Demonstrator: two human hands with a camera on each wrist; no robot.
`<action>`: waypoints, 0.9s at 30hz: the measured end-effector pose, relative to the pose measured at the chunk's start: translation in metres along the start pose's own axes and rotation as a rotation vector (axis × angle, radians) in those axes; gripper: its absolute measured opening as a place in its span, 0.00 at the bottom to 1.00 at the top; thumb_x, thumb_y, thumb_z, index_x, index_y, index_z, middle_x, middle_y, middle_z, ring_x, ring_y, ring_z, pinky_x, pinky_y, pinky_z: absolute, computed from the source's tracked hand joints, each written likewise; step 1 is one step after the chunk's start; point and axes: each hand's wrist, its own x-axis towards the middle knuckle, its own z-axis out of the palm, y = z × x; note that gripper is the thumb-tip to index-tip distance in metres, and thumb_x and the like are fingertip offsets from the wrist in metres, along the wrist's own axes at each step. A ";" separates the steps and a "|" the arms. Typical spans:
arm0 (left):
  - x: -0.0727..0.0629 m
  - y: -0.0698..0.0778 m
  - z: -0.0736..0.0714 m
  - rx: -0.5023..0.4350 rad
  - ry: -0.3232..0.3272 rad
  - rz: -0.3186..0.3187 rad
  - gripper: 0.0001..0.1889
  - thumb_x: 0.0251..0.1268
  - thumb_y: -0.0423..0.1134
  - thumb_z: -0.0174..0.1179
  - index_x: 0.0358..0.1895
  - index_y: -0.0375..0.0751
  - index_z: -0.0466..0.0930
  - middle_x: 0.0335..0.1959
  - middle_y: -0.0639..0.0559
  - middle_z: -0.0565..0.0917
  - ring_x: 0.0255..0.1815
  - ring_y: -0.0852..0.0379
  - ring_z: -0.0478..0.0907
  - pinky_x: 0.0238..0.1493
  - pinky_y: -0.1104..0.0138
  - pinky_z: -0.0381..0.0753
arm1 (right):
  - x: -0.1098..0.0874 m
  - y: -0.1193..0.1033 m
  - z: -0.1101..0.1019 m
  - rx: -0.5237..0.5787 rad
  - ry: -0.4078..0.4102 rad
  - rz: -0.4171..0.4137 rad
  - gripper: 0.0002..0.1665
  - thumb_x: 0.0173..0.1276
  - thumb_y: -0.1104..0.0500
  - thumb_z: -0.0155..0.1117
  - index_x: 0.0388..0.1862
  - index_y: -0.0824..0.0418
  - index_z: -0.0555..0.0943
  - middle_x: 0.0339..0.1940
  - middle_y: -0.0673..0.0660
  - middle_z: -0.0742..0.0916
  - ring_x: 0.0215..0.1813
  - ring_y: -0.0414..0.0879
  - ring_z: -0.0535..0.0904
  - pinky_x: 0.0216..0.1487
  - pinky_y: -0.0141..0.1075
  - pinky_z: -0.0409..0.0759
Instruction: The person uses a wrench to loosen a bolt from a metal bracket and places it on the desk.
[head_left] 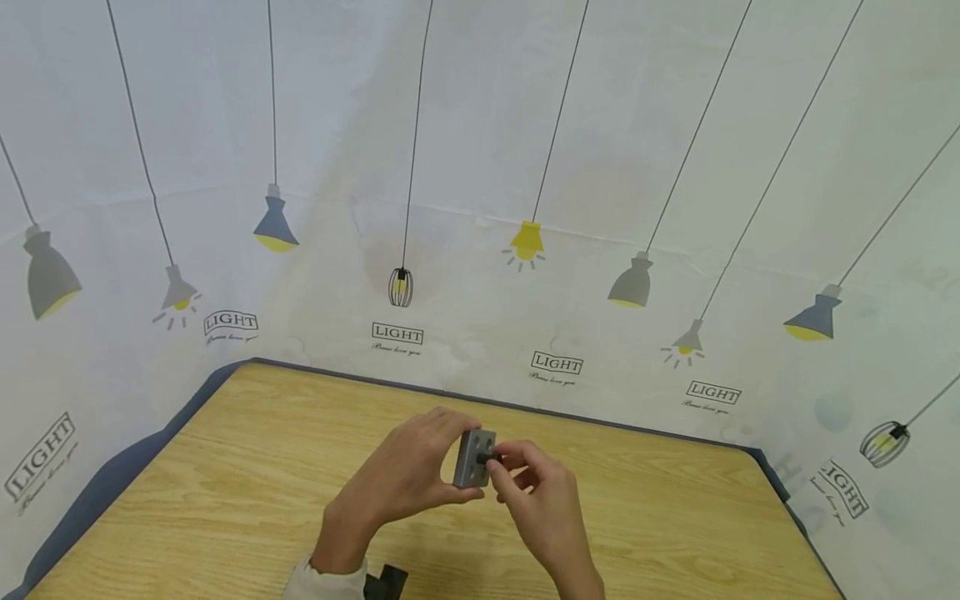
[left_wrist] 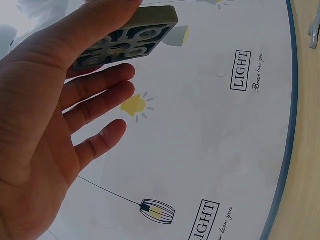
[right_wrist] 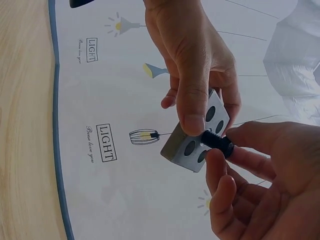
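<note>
My left hand (head_left: 405,467) grips a small square grey metal plate (head_left: 467,460) by its edges, between thumb and fingers. Several round holes run through the plate's face, best seen in the right wrist view. A black bolt (right_wrist: 220,143) with a threaded shank stands at the plate's middle hole, its tip at or in it; how deep I cannot tell. Thumb and fingers of my right hand (head_left: 542,496) pinch the bolt by its thick head. In the left wrist view, the plate (left_wrist: 165,16) shows its recessed other face, and the left hand's (left_wrist: 40,115) lower fingers extend away from it.
Both hands are above a wooden table (head_left: 652,517) with a dark blue edge. A white sheet printed with lamps (head_left: 480,150) surrounds it. A shiny metal tool (left_wrist: 314,32) lies partly in view on the table. A black object (head_left: 387,582) shows beside the left sleeve.
</note>
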 end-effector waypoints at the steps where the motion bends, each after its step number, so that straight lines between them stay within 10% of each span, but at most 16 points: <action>1: 0.000 0.000 0.000 -0.001 0.000 -0.001 0.36 0.43 0.56 0.79 0.57 0.47 0.77 0.50 0.57 0.82 0.52 0.60 0.79 0.52 0.62 0.81 | 0.000 0.000 0.000 -0.002 0.001 -0.004 0.06 0.66 0.63 0.69 0.41 0.58 0.85 0.31 0.55 0.87 0.23 0.38 0.80 0.26 0.30 0.82; 27: 0.000 0.000 0.000 -0.013 0.005 0.007 0.35 0.43 0.55 0.79 0.56 0.47 0.77 0.50 0.57 0.82 0.52 0.61 0.79 0.51 0.62 0.82 | -0.002 -0.001 -0.002 -0.052 0.001 -0.081 0.13 0.61 0.70 0.70 0.43 0.57 0.86 0.38 0.54 0.87 0.25 0.35 0.81 0.27 0.29 0.81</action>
